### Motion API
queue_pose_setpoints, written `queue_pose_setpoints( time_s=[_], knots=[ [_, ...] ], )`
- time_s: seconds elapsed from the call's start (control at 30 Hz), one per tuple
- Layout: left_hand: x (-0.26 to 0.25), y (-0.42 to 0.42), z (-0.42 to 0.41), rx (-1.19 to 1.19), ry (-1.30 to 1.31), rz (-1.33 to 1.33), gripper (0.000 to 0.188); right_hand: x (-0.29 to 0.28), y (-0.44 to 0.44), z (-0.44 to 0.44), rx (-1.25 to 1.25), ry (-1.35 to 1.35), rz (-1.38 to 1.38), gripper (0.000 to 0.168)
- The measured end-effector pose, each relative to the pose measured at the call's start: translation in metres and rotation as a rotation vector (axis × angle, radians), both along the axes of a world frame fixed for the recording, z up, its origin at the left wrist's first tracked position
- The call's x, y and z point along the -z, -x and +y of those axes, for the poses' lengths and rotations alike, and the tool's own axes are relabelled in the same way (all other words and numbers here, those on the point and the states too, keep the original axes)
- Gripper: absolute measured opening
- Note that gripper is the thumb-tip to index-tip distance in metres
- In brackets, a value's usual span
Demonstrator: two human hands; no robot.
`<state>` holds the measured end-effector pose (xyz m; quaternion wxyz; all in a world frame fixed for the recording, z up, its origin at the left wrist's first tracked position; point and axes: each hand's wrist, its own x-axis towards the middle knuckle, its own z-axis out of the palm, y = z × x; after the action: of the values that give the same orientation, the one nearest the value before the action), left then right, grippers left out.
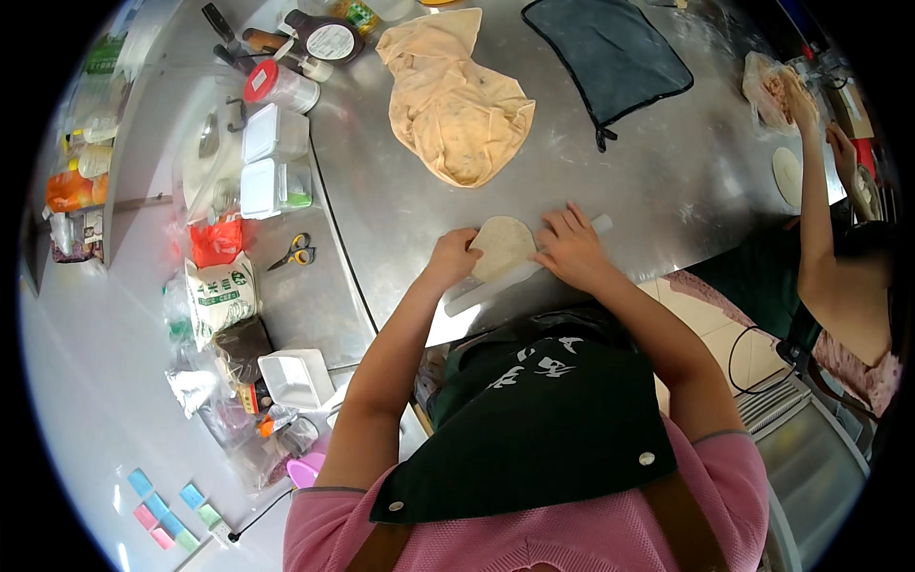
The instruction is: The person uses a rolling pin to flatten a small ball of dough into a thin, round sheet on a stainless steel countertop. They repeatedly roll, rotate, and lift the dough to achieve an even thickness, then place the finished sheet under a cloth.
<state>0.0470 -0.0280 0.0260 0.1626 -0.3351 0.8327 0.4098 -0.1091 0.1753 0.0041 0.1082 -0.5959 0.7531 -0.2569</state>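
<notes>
A flat round of dough (505, 243) lies on the steel worktop near its front edge. My left hand (454, 252) has the dough's left rim between thumb and fingers. A pale rolling pin (492, 289) lies slantwise over the near part of the round. My right hand (570, 247) rests over the pin's right half with its fingers spread, the thumb by the dough's right edge. Its palm hides part of the pin, whose far end shows beyond it. Ahead of my hands is a peach-coloured cloth (461, 107), bulging over something hidden.
At right, a co-worker's hand (800, 100) is at a plastic bag of filling (773, 96), near another dough round (787, 176). A dark cloth (615, 57) lies at the back. On the left are scissors (294, 252), lidded tubs (275, 134), a red-lidded jar (282, 86) and a white container (294, 379).
</notes>
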Motion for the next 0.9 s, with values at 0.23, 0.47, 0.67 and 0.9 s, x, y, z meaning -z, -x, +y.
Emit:
queue_pose_setpoints(
  time_s=[0.23, 0.47, 0.67, 0.9],
  knots=[
    [0.005, 0.002, -0.006, -0.282, -0.353, 0.178, 0.024, 0.005, -0.023, -0.001, 0.201, -0.002, 0.155, 0.044],
    [0.019, 0.021, -0.024, -0.028, -0.214, 0.007, 0.026, 0.009, -0.006, -0.048, 0.241, -0.039, 0.19, 0.055],
    [-0.016, 0.03, 0.004, 0.151, 0.108, 0.051, 0.019, 0.011, -0.016, 0.041, 0.003, -0.042, 0.065, 0.05],
    [-0.019, 0.011, 0.012, 0.038, 0.022, 0.072, 0.022, -0.01, 0.001, 0.06, -0.013, -0.038, 0.002, 0.039]
  ],
)
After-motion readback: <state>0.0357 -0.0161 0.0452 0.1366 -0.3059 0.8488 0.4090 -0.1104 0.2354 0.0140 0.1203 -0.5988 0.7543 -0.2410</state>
